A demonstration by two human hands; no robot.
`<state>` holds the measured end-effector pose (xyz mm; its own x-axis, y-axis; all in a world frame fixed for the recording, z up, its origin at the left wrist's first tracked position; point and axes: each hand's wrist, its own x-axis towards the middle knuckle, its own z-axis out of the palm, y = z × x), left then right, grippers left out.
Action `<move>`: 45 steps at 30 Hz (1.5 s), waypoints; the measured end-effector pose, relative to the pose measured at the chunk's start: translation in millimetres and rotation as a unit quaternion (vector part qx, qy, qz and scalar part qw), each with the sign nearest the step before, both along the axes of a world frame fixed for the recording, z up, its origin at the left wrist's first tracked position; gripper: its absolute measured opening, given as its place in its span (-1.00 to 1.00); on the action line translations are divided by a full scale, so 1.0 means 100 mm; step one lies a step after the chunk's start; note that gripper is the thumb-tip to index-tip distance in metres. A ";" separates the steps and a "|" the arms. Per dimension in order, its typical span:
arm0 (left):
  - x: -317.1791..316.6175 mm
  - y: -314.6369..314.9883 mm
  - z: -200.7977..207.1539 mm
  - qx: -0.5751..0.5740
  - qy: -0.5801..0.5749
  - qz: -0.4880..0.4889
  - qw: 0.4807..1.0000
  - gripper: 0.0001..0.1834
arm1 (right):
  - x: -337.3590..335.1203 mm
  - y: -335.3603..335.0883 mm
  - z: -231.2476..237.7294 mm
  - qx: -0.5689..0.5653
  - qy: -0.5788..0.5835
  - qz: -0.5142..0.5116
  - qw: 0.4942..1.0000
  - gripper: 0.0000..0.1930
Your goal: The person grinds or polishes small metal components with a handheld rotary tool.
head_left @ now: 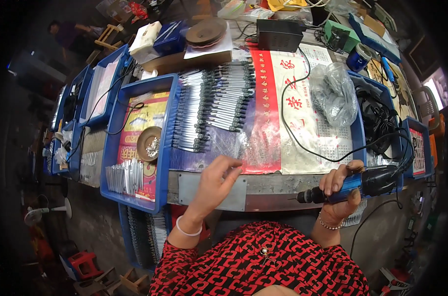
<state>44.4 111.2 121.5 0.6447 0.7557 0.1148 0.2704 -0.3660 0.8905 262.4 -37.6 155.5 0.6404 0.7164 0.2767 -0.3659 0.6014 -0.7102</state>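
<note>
My right hand (340, 190) is wrapped round a blue and black electric hand drill (352, 187), which lies level over the table's front edge. Its black chuck and thin bit point left, toward my other hand. My left hand (218, 181) hovers above the front edge with thumb and forefinger drawn together; anything between them is too small to make out. Beyond it lie two columns of slim pen-like pieces (192, 111), silvery with dark ends. To its left, a blue tray (171, 133) holds a small brown dish (144, 148) of tiny silvery parts and a row of slim silvery pieces (124, 178).
A black cable (284, 116) loops across the paper sheet from a black box (279, 35) at the back. A clear plastic bag (334, 93) lies beside a blue bin of black cables (375, 121) at right. A stacked brown disc (205, 32) stands at back; more blue trays (103, 89) stand left.
</note>
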 end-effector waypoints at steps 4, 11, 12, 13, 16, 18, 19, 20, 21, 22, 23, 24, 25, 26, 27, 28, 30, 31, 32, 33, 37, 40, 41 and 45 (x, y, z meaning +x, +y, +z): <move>0.25 0.44 0.03 0.039 0.014 -0.007 0.999 -0.86 | 0.09 0.02 -0.09 -0.015 -0.002 0.004 1.000 -0.45; 1.29 1.64 -0.38 0.255 -0.007 0.007 0.967 -0.83 | 0.16 0.03 -0.17 -0.060 -0.005 0.030 0.998 -0.45; 1.41 1.82 -0.44 0.278 0.003 0.018 0.960 -0.81 | 0.17 0.04 -0.19 -0.055 -0.006 0.029 0.998 -0.45; 1.55 1.98 -0.50 0.300 0.009 0.027 0.954 -0.79 | 0.18 0.03 -0.21 -0.068 -0.006 0.037 0.997 -0.45; 1.68 2.45 -0.71 0.343 0.089 0.061 0.933 -0.77 | 0.20 -0.01 -0.25 -0.082 0.027 0.060 0.994 -0.41; 1.75 2.67 -0.77 0.369 0.169 0.062 0.912 -0.78 | 0.20 0.00 -0.22 -0.109 0.043 0.039 0.992 -0.40; 1.83 2.71 -0.78 0.372 0.219 0.048 0.901 -0.83 | 0.22 -0.03 -0.23 -0.118 0.037 0.016 0.992 -0.39; 1.85 2.79 -0.89 0.378 0.224 0.063 0.896 -0.87 | 0.24 -0.04 -0.25 -0.123 0.032 0.005 0.992 -0.38; 1.93 2.68 -0.79 0.406 0.200 0.043 0.891 -0.87 | 0.29 -0.06 -0.29 -0.129 0.023 -0.009 0.991 -0.37; 1.99 2.61 -0.68 0.388 0.212 0.034 0.896 -0.87 | 0.34 -0.09 -0.30 -0.133 0.014 -0.020 0.991 -0.36; 2.02 2.69 -0.81 0.393 0.235 0.059 0.887 -0.87 | 0.37 -0.09 -0.33 -0.112 -0.003 -0.003 0.994 -0.43; 2.03 2.73 -0.86 0.426 0.223 0.033 0.876 -0.85 | 0.39 -0.08 -0.36 -0.093 -0.019 0.006 0.995 -0.51; 2.03 2.74 -0.90 0.446 0.218 0.027 0.868 -0.85 | 0.37 -0.10 -0.32 -0.114 0.007 0.010 0.993 -0.57; 2.01 2.73 -0.90 0.465 0.213 0.019 0.859 -0.84 | 0.35 -0.08 -0.23 -0.137 0.031 0.012 0.990 -0.60; 2.00 2.72 -0.88 0.472 0.225 0.016 0.852 -0.85 | 0.31 0.00 -0.16 -0.086 0.044 0.042 0.994 -0.66; 1.98 2.70 -0.85 0.480 0.234 0.013 0.845 -0.86 | 0.36 0.00 -0.22 -0.072 0.014 0.067 0.995 -0.66; 1.85 2.74 -0.94 0.502 0.182 0.026 0.845 -0.88 | 0.35 0.01 -0.26 -0.053 0.015 0.097 0.994 -0.67; 1.84 2.74 -0.95 0.500 0.166 0.028 0.849 -0.87 | 0.32 0.06 -0.23 -0.046 0.015 0.106 0.993 -0.67; 1.81 2.73 -0.90 0.499 0.149 0.029 0.853 -0.87 | 0.25 0.08 -0.18 -0.054 0.028 0.090 0.994 -0.68; 1.79 2.71 -0.86 0.491 0.142 0.030 0.859 -0.85 | 0.19 0.11 -0.14 -0.063 0.040 0.074 0.995 -0.69; 1.73 2.59 -0.57 0.527 0.062 0.039 0.847 -0.81 | 0.11 0.14 -0.08 -0.085 0.020 0.090 0.992 -0.66; 1.64 2.35 -0.31 0.521 0.024 0.059 0.851 -0.79 | 0.13 0.10 -0.20 -0.075 0.045 0.109 0.990 -0.62; 1.61 2.22 -0.22 0.496 -0.022 0.060 0.866 -0.79 | 0.15 0.07 -0.26 -0.074 0.053 0.117 0.989 -0.61; 1.43 1.52 0.16 0.297 -0.172 0.042 0.938 -0.78 | 0.24 -0.12 -0.53 -0.074 0.094 0.141 0.983 -0.55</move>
<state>187.8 263.4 138.0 0.4333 0.5398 0.7217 0.0548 -0.8151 0.5768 286.1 -49.5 102.7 0.4402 0.8964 0.0514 -0.6365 0.3519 -0.6863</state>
